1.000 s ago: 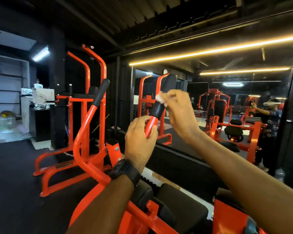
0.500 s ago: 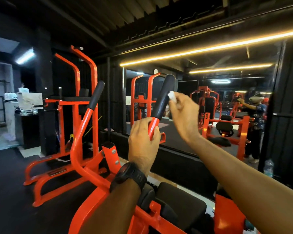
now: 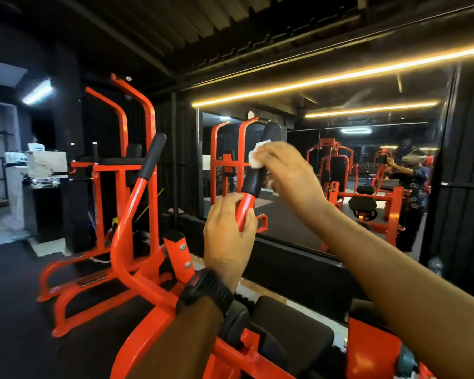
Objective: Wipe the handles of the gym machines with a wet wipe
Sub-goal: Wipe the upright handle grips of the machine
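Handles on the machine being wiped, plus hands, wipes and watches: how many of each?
Black handles: 2
Hands: 2
Wipes: 1
Watches: 1
Total: 6

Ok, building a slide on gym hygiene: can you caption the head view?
Right hand presses a wet wipe against the black grip while the left hand grips the orange bar below it.
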{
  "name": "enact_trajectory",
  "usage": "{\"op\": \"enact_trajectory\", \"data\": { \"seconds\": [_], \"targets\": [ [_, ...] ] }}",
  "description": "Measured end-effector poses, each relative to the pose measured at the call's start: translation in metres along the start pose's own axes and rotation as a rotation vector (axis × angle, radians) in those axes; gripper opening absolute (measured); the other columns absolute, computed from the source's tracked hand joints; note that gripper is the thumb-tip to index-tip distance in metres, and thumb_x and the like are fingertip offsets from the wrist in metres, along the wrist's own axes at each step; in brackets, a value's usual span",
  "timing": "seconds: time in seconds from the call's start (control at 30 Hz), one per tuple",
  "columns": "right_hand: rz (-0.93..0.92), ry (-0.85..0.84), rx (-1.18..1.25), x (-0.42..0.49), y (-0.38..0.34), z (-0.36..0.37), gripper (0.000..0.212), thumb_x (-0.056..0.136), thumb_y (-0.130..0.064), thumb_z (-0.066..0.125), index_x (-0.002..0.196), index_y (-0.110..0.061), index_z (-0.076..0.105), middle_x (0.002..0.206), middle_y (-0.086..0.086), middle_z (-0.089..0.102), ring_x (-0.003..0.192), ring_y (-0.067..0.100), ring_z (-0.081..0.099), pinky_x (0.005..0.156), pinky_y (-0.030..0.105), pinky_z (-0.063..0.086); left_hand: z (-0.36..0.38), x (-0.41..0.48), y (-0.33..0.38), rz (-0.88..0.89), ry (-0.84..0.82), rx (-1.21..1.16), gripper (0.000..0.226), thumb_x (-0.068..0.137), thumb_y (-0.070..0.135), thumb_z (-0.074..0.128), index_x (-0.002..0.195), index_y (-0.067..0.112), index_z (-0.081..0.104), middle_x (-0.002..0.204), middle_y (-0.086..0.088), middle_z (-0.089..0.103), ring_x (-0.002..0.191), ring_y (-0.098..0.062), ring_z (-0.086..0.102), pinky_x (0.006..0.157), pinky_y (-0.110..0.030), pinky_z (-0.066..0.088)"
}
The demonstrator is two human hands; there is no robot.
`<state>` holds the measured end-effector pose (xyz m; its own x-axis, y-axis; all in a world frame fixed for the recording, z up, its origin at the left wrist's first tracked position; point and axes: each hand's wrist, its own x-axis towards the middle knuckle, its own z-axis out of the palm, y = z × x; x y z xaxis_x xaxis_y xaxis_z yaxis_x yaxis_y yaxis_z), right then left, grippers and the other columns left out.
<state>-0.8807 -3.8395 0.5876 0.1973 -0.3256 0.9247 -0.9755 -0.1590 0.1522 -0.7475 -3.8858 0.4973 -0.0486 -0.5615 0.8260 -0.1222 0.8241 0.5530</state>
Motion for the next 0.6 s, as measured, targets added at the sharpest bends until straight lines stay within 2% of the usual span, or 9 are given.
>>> {"op": "enact_trajectory", "data": {
  "seconds": [0.07,0.13,0.2,0.23,0.3,0.37,0.47,0.5,0.6],
  "targets": [
    [0.003,0.105,-0.062,0.015,0.005,-0.005,0.014,0.100,-0.034,0.052,0.102,-0.032,0.066,0.108,-0.023,0.059,0.107,-0.008,0.052,0.101,0.028,0.042,0.000,0.000,0.000,-0.006,0.006,0.005,0.036,0.088,0.026,0.065,0.124,0.019,0.063,0.119,0.001,0.062,0.112,-0.017,0.060,0.098,-0.042,0.052],
    [-0.042,0.002,-0.022,0.018,0.001,-0.004,0.016,0.101,-0.030,0.052,0.108,-0.025,0.064,0.113,-0.015,0.058,0.107,-0.006,0.051,0.096,0.026,0.044,0.001,-0.001,-0.001,-0.002,0.006,0.004,0.036,0.088,0.025,0.065,0.124,0.018,0.063,0.120,0.000,0.062,0.112,-0.018,0.060,0.097,-0.043,0.053],
    [-0.238,-0.168,-0.142,0.014,0.005,-0.003,0.025,0.099,-0.023,0.052,0.122,-0.017,0.060,0.129,-0.002,0.055,0.120,0.003,0.047,0.100,0.026,0.044,0.001,-0.001,-0.002,0.005,0.007,0.001,0.037,0.088,0.025,0.065,0.124,0.017,0.063,0.120,0.000,0.062,0.109,-0.018,0.061,0.094,-0.043,0.055],
    [-0.260,-0.204,-0.211,0.015,0.010,-0.007,0.030,0.098,-0.022,0.052,0.127,-0.014,0.058,0.132,0.002,0.054,0.124,0.007,0.046,0.103,0.029,0.044,0.001,-0.001,-0.002,0.011,0.013,0.003,0.037,0.088,0.025,0.065,0.124,0.017,0.063,0.119,0.000,0.062,0.108,-0.018,0.061,0.092,-0.043,0.055],
    [-0.111,-0.072,-0.185,0.026,0.028,-0.008,0.030,0.095,-0.019,0.057,0.125,-0.014,0.062,0.128,0.003,0.060,0.120,0.008,0.050,0.104,0.035,0.045,0.003,-0.001,-0.003,0.016,0.021,0.005,0.036,0.088,0.025,0.065,0.123,0.017,0.063,0.118,0.001,0.062,0.106,-0.017,0.061,0.090,-0.043,0.056],
    [-0.012,0.057,-0.255,0.034,0.028,-0.007,0.033,0.088,-0.013,0.064,0.121,-0.010,0.065,0.122,0.008,0.064,0.117,0.024,0.054,0.100,0.040,0.047,0.003,0.000,-0.004,0.028,0.029,0.010,0.034,0.089,0.024,0.067,0.122,0.017,0.064,0.116,0.002,0.062,0.104,-0.016,0.061,0.089,-0.042,0.056],
    [-0.214,-0.060,-0.395,0.030,0.022,-0.002,0.041,0.081,-0.013,0.074,0.119,-0.006,0.063,0.122,0.013,0.062,0.115,0.029,0.053,0.096,0.039,0.048,0.003,0.000,-0.005,0.045,0.036,0.024,0.034,0.089,0.021,0.068,0.123,0.016,0.063,0.116,0.001,0.062,0.105,-0.016,0.060,0.091,-0.041,0.055],
    [-0.220,-0.090,-0.379,0.031,0.022,-0.005,0.040,0.083,-0.013,0.072,0.121,-0.006,0.062,0.123,0.014,0.061,0.115,0.029,0.052,0.095,0.040,0.051,0.003,0.000,-0.006,0.044,0.034,0.026,0.034,0.090,0.021,0.068,0.123,0.016,0.063,0.116,0.002,0.062,0.106,-0.016,0.060,0.091,-0.040,0.055],
    [-0.132,0.030,-0.400,0.050,0.031,-0.010,0.033,0.095,-0.021,0.052,0.122,-0.007,0.063,0.117,0.012,0.059,0.108,0.025,0.056,0.091,0.042,0.052,0.003,0.001,-0.005,0.034,0.021,0.020,0.035,0.090,0.022,0.068,0.124,0.017,0.062,0.117,0.003,0.061,0.106,-0.014,0.059,0.091,-0.039,0.056]
  ]
}}
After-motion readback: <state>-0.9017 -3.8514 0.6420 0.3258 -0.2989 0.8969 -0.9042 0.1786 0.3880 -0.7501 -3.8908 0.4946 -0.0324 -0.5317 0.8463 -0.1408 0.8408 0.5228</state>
